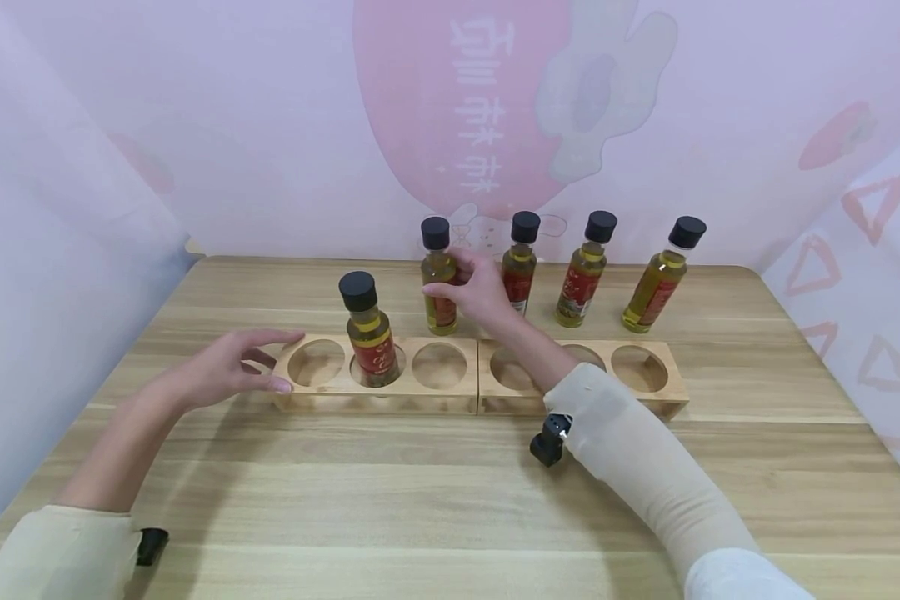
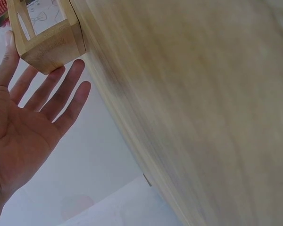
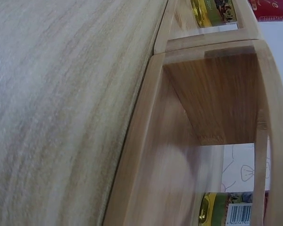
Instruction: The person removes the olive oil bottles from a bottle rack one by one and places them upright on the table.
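A wooden bottle rack (image 1: 390,403) with round holes lies across the table, made of two sections end to end. One olive oil bottle (image 1: 375,354) with a black cap stands in the middle hole of its left section. Behind the rack, my right hand (image 1: 480,292) holds another olive oil bottle (image 1: 440,287), thumb in front and fingers at its right side. My left hand (image 1: 228,367) is at the rack's left end, its spread fingers touching the wood; the left wrist view shows the palm of this hand (image 2: 28,132) beside the end panel (image 2: 56,49).
More olive oil bottles stand behind the rack: one (image 1: 520,267) partly hidden by my right hand, a second (image 1: 581,275) and a third (image 1: 656,283) further right. A printed curtain (image 1: 270,125) hangs behind the wooden table (image 1: 390,500). Black wrist devices sit below both sleeves.
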`<state>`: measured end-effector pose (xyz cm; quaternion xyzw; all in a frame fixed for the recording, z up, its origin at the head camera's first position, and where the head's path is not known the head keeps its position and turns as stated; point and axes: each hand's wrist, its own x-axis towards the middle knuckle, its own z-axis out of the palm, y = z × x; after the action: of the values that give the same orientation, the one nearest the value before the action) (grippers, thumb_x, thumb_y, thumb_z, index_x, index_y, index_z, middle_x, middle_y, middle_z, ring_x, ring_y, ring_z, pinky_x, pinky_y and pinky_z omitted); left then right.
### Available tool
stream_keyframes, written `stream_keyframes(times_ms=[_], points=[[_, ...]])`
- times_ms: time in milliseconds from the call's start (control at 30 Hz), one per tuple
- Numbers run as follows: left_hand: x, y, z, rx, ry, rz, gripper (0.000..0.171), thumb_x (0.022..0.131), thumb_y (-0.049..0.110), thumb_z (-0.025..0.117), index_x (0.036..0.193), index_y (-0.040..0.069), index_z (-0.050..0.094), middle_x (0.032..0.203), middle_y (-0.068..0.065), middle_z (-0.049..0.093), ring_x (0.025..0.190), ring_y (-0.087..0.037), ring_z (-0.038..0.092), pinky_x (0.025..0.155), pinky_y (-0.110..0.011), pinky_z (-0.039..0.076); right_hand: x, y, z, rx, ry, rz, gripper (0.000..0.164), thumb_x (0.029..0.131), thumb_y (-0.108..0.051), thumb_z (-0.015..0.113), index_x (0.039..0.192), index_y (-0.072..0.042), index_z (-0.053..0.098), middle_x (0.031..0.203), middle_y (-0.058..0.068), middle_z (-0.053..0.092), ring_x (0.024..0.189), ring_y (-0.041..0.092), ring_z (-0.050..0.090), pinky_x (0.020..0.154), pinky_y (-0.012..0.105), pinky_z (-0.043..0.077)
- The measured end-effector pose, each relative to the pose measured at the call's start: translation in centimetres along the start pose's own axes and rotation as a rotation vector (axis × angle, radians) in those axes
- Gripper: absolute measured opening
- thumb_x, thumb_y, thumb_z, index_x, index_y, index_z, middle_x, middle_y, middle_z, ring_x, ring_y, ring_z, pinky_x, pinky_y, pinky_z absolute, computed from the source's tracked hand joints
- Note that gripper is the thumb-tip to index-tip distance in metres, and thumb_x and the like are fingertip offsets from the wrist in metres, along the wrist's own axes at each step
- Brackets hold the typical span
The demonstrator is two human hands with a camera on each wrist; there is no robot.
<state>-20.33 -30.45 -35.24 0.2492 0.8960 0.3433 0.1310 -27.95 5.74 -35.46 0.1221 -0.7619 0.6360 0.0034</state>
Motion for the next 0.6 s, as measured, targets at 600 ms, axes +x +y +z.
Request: stream_keyframes(times_ms=[600], points=[[0.16,0.57,-0.43,0.062,-0.001,-0.023,0.073,0.086,0.020,0.086,0.146,-0.006,0.053,0.147,-0.030,0.053,0.112,-0.047,0.067,0.090,-0.055,0.060,-0.06,-0.15,-0.15,0.026,-0.040,-0.013,0.063,0.087,0.001,0.082,0.144,-0.001,0.057,0.140,0.017,0.064,0.124,0.030,0.065,0.105,0.035,0.054]])
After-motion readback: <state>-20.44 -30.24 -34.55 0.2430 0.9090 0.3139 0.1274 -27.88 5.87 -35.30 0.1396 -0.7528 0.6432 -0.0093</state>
